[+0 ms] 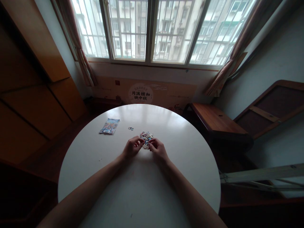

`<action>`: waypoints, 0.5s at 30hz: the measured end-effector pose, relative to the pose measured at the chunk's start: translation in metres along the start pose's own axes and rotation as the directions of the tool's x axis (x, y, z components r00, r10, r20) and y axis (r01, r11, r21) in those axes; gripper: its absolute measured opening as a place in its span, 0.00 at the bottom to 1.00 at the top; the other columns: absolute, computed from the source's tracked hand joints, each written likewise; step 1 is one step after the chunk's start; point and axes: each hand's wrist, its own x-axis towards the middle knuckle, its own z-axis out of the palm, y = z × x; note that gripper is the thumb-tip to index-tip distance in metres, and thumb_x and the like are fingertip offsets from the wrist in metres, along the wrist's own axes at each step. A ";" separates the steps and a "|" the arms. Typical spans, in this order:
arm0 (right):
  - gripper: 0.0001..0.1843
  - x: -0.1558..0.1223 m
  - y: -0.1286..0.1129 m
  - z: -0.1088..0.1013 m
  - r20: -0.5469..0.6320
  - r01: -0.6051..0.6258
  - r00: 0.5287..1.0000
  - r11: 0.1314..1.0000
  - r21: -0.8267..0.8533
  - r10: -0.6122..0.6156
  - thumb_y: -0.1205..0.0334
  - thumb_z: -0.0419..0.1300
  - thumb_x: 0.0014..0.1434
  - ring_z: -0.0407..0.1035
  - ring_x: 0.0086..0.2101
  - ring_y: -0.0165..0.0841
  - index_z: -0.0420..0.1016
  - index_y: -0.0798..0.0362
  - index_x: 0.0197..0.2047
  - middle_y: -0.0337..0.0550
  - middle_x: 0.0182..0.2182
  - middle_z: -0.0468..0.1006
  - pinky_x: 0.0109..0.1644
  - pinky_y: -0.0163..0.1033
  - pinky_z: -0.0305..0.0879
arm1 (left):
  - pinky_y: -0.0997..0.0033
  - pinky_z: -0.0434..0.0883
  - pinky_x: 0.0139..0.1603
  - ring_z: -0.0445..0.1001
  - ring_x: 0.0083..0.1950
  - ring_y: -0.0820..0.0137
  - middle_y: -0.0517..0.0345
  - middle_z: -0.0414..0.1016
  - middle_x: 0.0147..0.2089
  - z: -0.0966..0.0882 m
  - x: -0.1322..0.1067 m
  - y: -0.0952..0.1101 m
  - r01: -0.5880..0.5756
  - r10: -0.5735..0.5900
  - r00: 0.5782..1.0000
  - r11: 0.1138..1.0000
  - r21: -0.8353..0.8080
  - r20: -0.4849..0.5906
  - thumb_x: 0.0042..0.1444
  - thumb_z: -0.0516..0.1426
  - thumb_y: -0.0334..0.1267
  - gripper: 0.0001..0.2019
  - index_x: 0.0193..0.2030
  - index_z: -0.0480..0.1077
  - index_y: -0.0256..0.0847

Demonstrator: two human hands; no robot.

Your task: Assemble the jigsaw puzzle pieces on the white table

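Observation:
A small heap of jigsaw pieces (pixel 147 135) lies near the middle of the round white table (pixel 114 196). At its left near edge my left hand (pixel 133 146) is closed in a pinch, with a small jigsaw piece at the fingertips. My right hand (pixel 158 148) pinches from the other side, fingertips close to the left ones, also on a small piece. The fingers partly hide these pieces, and their pictures are too small to make out. Slightly left of and beyond the heap, a few joined or touching pieces (pixel 130 128) lie apart.
A colourful printed sheet or packet (pixel 109 126) rests on the table's left side. A wooden bench (pixel 216 118) stands beyond the table to the right. Behind the table is a printed banner (pixel 142 91) below the window. Orange-brown cabinets (pixel 35 107) stand at left.

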 end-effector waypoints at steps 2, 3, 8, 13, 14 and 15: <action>0.09 0.000 -0.001 0.000 0.006 0.004 1.000 1.000 0.000 -0.004 0.57 0.58 0.52 0.67 0.23 0.30 0.68 0.54 0.33 0.37 0.21 0.71 0.29 0.34 0.62 | 0.79 0.66 0.25 0.68 0.26 0.77 0.58 0.70 0.29 0.000 0.000 0.000 0.002 -0.002 1.000 1.000 0.003 -0.004 0.56 0.56 0.40 0.09 0.32 0.71 0.36; 0.09 0.000 -0.001 0.000 0.009 0.005 1.000 1.000 0.000 -0.005 0.57 0.58 0.52 0.67 0.24 0.30 0.68 0.54 0.34 0.37 0.21 0.71 0.29 0.34 0.62 | 0.79 0.66 0.25 0.68 0.26 0.77 0.58 0.70 0.30 0.000 0.000 0.000 0.002 -0.002 1.000 1.000 0.002 -0.006 0.56 0.56 0.40 0.09 0.32 0.71 0.36; 0.10 -0.001 -0.001 -0.001 0.010 0.011 1.000 1.000 -0.004 -0.011 0.56 0.58 0.53 0.67 0.24 0.30 0.68 0.54 0.34 0.38 0.21 0.71 0.29 0.34 0.63 | 0.79 0.66 0.25 0.68 0.25 0.78 0.58 0.70 0.29 0.000 0.000 0.001 0.010 -0.010 1.000 1.000 -0.018 0.006 0.56 0.56 0.40 0.09 0.32 0.71 0.36; 0.10 0.000 0.002 0.000 0.002 0.008 1.000 1.000 -0.008 -0.008 0.55 0.57 0.53 0.67 0.23 0.30 0.68 0.53 0.34 0.38 0.21 0.72 0.28 0.34 0.63 | 0.78 0.67 0.25 0.68 0.25 0.78 0.57 0.71 0.30 0.000 0.000 0.000 0.004 -0.004 1.000 0.999 -0.040 0.017 0.55 0.56 0.41 0.09 0.32 0.71 0.36; 0.10 0.000 0.002 0.000 0.002 0.010 1.000 1.000 -0.008 -0.010 0.55 0.57 0.53 0.67 0.23 0.30 0.67 0.53 0.34 0.38 0.21 0.72 0.28 0.35 0.63 | 0.78 0.67 0.25 0.68 0.25 0.78 0.57 0.71 0.30 0.000 0.000 -0.001 0.003 -0.003 1.000 0.999 -0.041 0.018 0.55 0.56 0.41 0.09 0.32 0.71 0.36; 0.10 0.000 0.002 0.000 0.000 0.012 1.000 1.000 -0.008 -0.012 0.55 0.57 0.53 0.67 0.23 0.30 0.67 0.53 0.34 0.38 0.21 0.72 0.28 0.35 0.63 | 0.78 0.67 0.25 0.68 0.25 0.78 0.57 0.71 0.30 0.000 -0.001 -0.001 0.003 -0.002 1.000 0.999 -0.041 0.017 0.55 0.56 0.41 0.10 0.32 0.71 0.36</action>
